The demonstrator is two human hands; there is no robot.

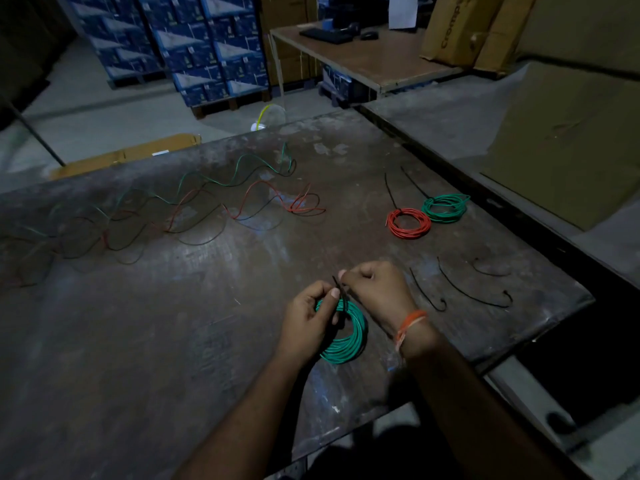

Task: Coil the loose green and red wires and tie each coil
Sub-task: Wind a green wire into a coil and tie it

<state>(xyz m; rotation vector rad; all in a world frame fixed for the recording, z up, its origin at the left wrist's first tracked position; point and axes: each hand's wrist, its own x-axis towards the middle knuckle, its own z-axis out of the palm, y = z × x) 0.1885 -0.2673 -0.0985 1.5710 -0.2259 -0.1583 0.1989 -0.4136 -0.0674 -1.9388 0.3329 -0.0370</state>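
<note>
Far left on the table (138, 341), loose green wire (221, 180) and red wire (263, 192) snake about in waves, crossing each other and some dark strands, so there's your first hazard: pull one to coil it and the tangle may drag the others along or off the edge. Moving in to the centre, the left hand (306, 320) pinches the green coil (346, 336) at its upper left, thumb over the loops, the coil resting near the table's front edge. A black tie (337, 289) rises from that pinch, and the right hand (375, 289) has its tip nipped between thumb and finger, the other fingers curled in. Looks like the cinching step. If the left thumb eases, the loops could spring apart before the tie bites; whether the tail is through its head I cannot tell in this dim light. Further right, spare ties (467, 292) lie ready, well apart from the hands, and beyond them a red coil (408, 223) and a second green one (445, 207) sit touching, each tied.
</note>
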